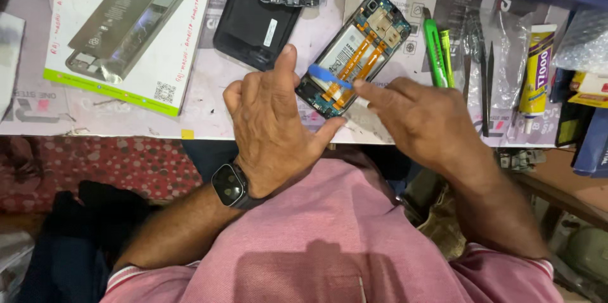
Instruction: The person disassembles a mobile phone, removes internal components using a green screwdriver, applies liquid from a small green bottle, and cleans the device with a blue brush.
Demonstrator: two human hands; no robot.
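Over opened phone (354, 56), both hands, seemingly touching.

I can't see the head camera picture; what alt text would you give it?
Two bare hands work on an opened phone with orange ribbon cables: the left hand steadies its lower end, and the right hand holds a blue tool against it. A black back cover, green cutter and glue tube lie nearby.
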